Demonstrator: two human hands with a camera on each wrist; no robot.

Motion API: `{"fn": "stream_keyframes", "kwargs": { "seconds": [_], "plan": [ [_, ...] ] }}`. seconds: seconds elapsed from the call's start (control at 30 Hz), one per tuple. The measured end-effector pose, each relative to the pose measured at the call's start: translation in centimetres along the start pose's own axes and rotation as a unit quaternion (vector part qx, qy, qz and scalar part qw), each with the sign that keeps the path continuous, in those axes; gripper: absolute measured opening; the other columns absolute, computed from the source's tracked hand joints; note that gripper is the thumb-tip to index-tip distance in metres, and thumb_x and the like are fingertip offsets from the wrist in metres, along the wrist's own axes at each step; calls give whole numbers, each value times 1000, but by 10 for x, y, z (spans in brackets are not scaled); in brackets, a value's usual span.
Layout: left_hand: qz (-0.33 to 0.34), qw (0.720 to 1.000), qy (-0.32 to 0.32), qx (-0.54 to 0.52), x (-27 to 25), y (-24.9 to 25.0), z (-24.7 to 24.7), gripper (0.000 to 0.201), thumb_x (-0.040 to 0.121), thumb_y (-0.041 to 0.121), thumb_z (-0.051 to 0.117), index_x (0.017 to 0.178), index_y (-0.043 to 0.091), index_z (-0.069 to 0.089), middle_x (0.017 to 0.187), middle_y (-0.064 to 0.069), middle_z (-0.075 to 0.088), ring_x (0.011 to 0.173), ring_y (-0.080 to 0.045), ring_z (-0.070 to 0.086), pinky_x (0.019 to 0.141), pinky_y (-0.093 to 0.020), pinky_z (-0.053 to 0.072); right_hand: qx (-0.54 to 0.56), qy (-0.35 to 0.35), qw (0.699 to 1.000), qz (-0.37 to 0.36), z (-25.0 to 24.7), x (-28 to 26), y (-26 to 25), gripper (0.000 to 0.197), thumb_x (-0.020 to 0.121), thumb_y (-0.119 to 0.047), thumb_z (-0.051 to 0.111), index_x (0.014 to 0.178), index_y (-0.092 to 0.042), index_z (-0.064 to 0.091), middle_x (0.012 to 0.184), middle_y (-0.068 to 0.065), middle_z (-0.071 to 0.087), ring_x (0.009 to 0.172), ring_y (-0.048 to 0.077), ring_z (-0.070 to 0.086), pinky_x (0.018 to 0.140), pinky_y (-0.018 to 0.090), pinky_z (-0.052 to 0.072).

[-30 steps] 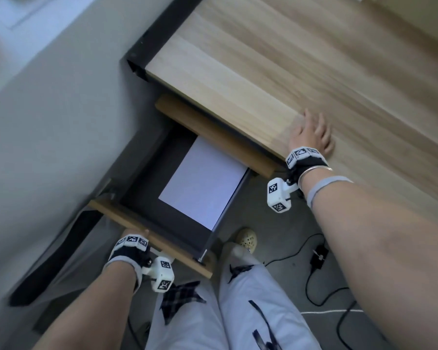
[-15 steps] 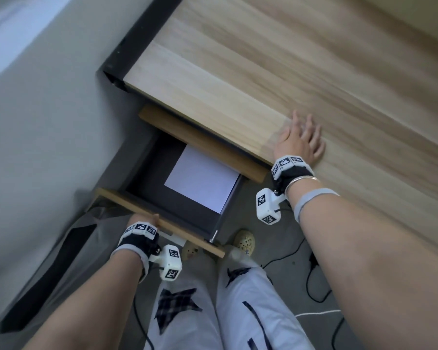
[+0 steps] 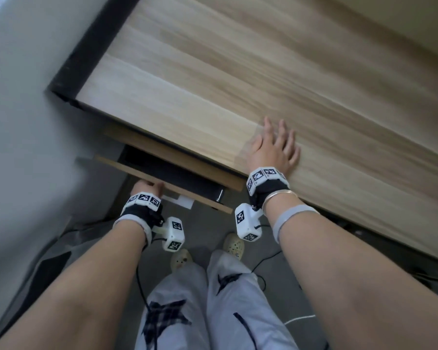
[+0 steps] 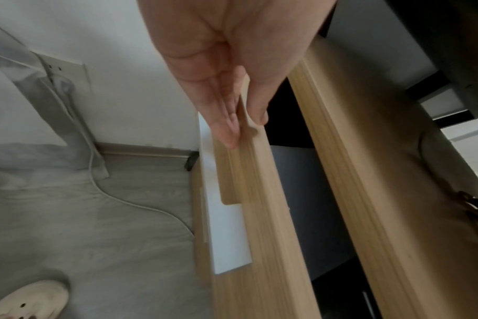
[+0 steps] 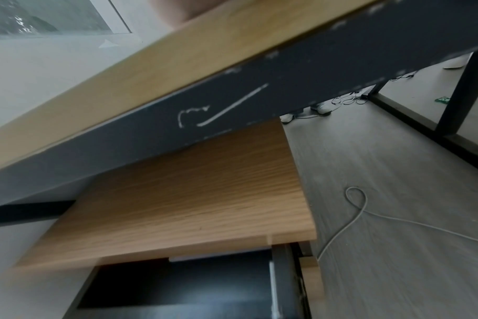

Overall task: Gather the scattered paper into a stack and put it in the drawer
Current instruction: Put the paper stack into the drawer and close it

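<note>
- The paper is no longer in plain sight: a second ago a white sheet lay open to view in the drawer's dark well, and half a second ago less of it showed. In the head view it is now hidden under the table, so I judge it lies inside the drawer, though no current view shows it.
- The drawer (image 3: 167, 181) has slid most of the way in. Only a narrow dark strip of its interior shows between its wooden front panel (image 4: 262, 215) and the rail beneath the table edge.
- The left hand (image 3: 147, 189) is on that front panel. In the left wrist view its fingers (image 4: 227, 120) lie nearly straight along the panel's outer face and the thumb sits over the top edge, so it is a light pinch rather than a closed fist.
- A white label (image 4: 228, 233) is stuck on the panel's outer face, just below the fingers.
- The right hand (image 3: 271, 150) lies flat on the table (image 3: 238, 79) with its fingers spread and holds nothing, much as it did in both earlier views.
- The right wrist view shows the drawer's dark interior from below the table edge, and no paper can be made out there.
- By my judgement the gathering and placing are done, and what remains is closing the last gap.
- The floor (image 4: 82, 215) beneath carries a loose white cable (image 4: 139, 207) and the person's pale shoes (image 3: 234, 245), well clear of the drawer's path.
</note>
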State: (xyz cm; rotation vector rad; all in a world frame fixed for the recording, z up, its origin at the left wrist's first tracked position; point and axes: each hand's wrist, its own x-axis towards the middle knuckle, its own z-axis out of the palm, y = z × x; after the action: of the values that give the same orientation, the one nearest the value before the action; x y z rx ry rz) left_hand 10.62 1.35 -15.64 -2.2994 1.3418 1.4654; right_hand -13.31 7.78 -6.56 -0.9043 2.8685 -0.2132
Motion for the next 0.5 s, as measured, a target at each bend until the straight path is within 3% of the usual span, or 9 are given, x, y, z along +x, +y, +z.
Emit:
{"fn": "stream_keyframes", "kwargs": {
  "seconds": [0.13, 0.27, 0.37, 0.5],
  "plan": [
    [23, 1000, -1, -15, 6, 22, 6, 32, 80, 22, 64, 106, 4, 67, 108, -17, 69, 98, -32, 65, 78, -27, 44, -8, 2, 1000, -2, 0, 0, -1, 49, 95, -41, 29, 143, -50, 20, 159, -14, 12, 148, 16, 8, 118, 43, 5],
    [22, 998, -4, -52, 13, 37, 13, 35, 86, 12, 56, 119, 0, 59, 123, -15, 64, 116, -28, 58, 96, -28, 43, -6, 7, 1000, 0, 1, 0, -1, 49, 95, -42, 31, 143, -50, 21, 158, -14, 13, 148, 16, 9, 118, 43, 6],
    [6, 994, -11, -113, 13, 43, 17, 41, 81, 8, 63, 122, 3, 58, 122, -8, 65, 115, -23, 60, 95, -24, 43, -11, 9, 1000, -4, 0, 0, -1, 50, 94, -42, 31, 143, -49, 21, 158, -14, 13, 148, 16, 9, 118, 44, 6],
    [16, 994, -15, -107, 13, 50, 20, 41, 82, 2, 61, 122, 2, 58, 123, -10, 64, 119, -24, 57, 90, -20, 40, -9, 2, 1000, -3, 0, 0, -2, 51, 94, -41, 31, 143, -49, 19, 159, -14, 12, 148, 16, 8, 118, 44, 5]
  ]
}}
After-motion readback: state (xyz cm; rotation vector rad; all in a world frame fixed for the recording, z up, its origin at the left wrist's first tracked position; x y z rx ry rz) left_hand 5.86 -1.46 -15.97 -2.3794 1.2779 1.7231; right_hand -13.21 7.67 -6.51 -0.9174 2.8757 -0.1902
